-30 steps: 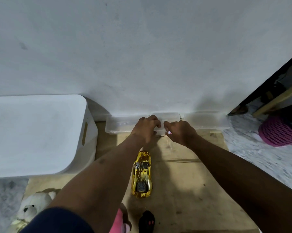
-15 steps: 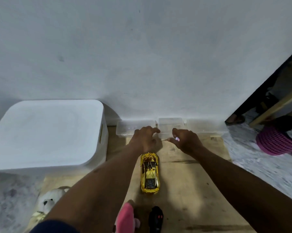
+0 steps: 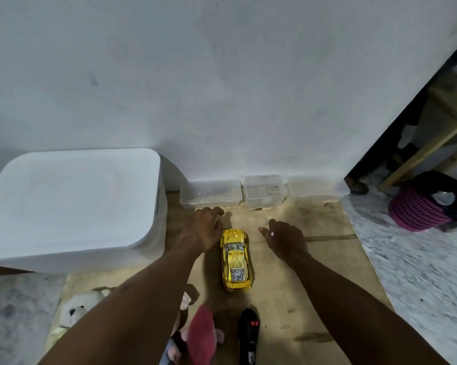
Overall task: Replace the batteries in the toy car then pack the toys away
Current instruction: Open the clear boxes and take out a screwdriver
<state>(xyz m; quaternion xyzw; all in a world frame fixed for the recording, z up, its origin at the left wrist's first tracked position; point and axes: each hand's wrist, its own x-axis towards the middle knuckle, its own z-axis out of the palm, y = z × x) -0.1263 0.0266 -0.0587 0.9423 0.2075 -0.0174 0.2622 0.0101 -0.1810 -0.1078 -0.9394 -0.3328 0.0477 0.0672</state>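
The toy car (image 3: 235,259) — glossy, hard, likely light and slippery, best gripped by its sides — stands mid wooden board (image 3: 314,272), between the relaxed, empty left hand (image 3: 203,229) and the right hand (image 3: 285,239), whose hold I cannot tell.

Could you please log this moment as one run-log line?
left hand: open, beside toy car; right hand: grip unclear; toy car: upright between hands; clear containers: at wall

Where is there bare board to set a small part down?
Bare board right of the toy car, up to the marble floor; also before the rightmost clear container. Crowded: plush toys and remote at the near edge.
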